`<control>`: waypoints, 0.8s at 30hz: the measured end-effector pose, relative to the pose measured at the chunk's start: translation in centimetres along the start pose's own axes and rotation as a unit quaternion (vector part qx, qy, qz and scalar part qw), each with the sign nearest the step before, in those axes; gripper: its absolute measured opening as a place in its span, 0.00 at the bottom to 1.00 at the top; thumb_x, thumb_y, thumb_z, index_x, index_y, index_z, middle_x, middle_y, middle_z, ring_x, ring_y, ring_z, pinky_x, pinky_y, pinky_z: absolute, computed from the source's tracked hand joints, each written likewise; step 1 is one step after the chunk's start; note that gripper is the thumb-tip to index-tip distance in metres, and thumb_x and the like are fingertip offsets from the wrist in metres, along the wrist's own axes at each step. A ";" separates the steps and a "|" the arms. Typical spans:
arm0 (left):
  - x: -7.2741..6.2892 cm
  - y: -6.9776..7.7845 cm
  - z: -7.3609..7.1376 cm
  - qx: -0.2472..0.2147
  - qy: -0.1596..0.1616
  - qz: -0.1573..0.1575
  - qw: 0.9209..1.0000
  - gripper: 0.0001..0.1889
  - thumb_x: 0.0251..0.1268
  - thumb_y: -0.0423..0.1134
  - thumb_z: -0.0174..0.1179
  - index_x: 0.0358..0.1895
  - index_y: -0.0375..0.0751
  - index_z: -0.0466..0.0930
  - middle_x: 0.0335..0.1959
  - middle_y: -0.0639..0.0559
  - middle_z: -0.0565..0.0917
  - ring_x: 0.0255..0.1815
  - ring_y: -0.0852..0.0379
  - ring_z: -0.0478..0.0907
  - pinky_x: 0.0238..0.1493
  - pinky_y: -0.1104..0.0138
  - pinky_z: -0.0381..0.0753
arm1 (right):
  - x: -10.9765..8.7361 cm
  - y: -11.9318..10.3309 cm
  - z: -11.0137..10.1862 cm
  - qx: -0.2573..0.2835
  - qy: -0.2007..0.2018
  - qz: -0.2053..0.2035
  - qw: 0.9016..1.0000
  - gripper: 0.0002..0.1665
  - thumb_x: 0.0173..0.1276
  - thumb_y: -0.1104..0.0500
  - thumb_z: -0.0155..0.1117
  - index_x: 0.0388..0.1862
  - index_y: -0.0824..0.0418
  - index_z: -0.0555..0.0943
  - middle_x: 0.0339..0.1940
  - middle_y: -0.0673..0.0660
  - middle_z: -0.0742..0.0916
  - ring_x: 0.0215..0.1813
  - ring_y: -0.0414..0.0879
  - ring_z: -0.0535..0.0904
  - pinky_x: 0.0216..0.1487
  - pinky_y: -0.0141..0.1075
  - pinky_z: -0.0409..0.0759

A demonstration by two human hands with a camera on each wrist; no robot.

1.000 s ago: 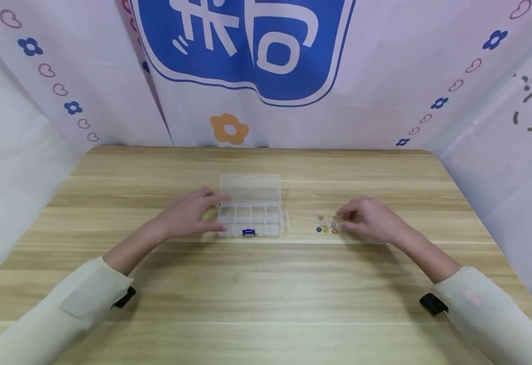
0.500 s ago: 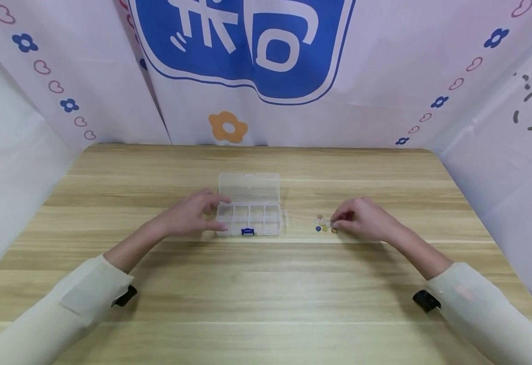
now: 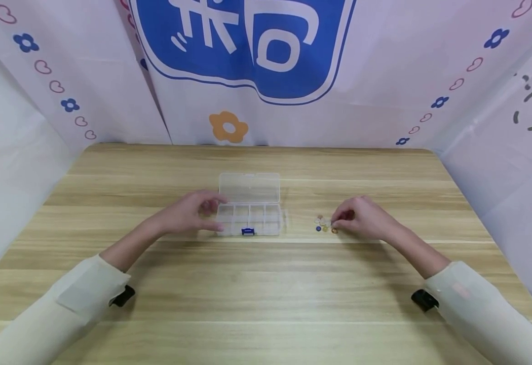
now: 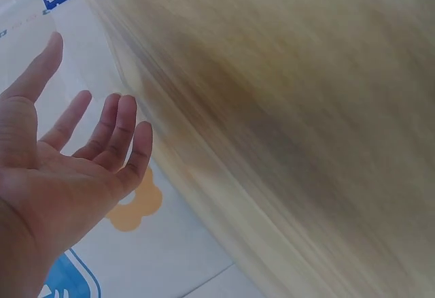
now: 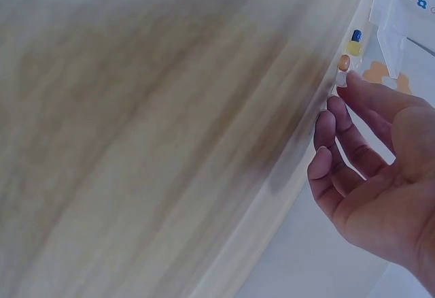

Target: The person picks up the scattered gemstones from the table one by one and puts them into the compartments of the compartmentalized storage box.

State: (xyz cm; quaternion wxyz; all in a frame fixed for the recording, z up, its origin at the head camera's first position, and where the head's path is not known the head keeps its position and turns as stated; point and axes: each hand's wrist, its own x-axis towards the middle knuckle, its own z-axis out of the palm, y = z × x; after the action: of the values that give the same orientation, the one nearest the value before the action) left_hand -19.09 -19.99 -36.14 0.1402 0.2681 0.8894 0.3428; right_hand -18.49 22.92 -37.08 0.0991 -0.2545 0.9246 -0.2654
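A clear plastic compartment box [image 3: 264, 226] lies with its lid [image 3: 250, 187] laid back and a blue latch [image 3: 248, 231] at its front. My left hand [image 3: 188, 213] is at the box's left end, thumb near the front corner and a finger by the hinge; the left wrist view shows its fingers [image 4: 122, 124] spread and relaxed. To the right lies a group of small, round, button-like pieces [image 3: 325, 228], blue, yellow, orange and pale. Over the right side of that group, my right hand [image 3: 362, 218] pinches a small pale piece [image 5: 341, 79] between thumb and fingertips.
The wood-grain table [image 3: 266, 294] spreads around the box and pieces. A white printed cloth [image 3: 339, 124] hangs behind its far edge, with more white cloth at both sides. Each sleeve has a dark device at the wrist.
My right hand has moved slightly left onto the pieces, its thumb and fingertips closing together, and then stays there. My left hand has shifted a little left at the box's end.
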 end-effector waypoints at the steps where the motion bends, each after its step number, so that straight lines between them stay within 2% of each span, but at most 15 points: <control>1: -0.1 0.0 0.0 -0.002 0.001 -0.001 1.000 0.32 0.60 0.39 0.77 0.65 0.29 0.76 0.49 0.40 0.82 0.51 0.43 0.80 0.58 0.47 0.80 | 0.0 0.0 0.0 0.002 0.000 0.000 1.000 0.03 0.69 0.63 0.73 0.35 0.58 0.91 0.32 0.47 0.90 0.33 0.40 0.80 0.36 0.35 0.78; 7: -0.2 -0.4 -0.1 -0.013 0.003 -0.005 1.000 0.32 0.60 0.39 0.77 0.64 0.29 0.77 0.48 0.41 0.82 0.51 0.45 0.79 0.58 0.48 0.80 | -0.1 -0.1 -0.1 0.022 -0.003 0.005 1.000 0.02 0.69 0.64 0.73 0.35 0.60 0.91 0.32 0.49 0.90 0.33 0.41 0.80 0.36 0.34 0.78; 18: -0.2 -0.4 0.0 -0.041 0.003 -0.023 0.999 0.31 0.59 0.37 0.78 0.63 0.27 0.77 0.44 0.42 0.80 0.48 0.47 0.77 0.55 0.52 0.79 | 0.2 0.1 -0.4 0.029 0.019 0.018 0.999 0.02 0.69 0.67 0.71 0.38 0.62 0.89 0.31 0.50 0.87 0.36 0.45 0.79 0.38 0.35 0.78; 24: -0.2 -0.5 0.0 -0.053 0.001 -0.022 0.998 0.30 0.59 0.36 0.77 0.62 0.27 0.76 0.40 0.43 0.79 0.43 0.48 0.75 0.47 0.62 0.78 | 0.6 -0.1 -0.4 0.033 0.034 0.005 0.999 0.03 0.68 0.68 0.71 0.38 0.62 0.89 0.30 0.50 0.87 0.36 0.45 0.79 0.38 0.36 0.79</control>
State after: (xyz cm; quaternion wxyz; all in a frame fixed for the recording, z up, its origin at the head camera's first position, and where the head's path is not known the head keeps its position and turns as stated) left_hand -19.12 -20.33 -36.48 0.1609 0.2402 0.8756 0.3868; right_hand -19.05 22.74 -36.71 0.0772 -0.2369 0.9195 -0.3042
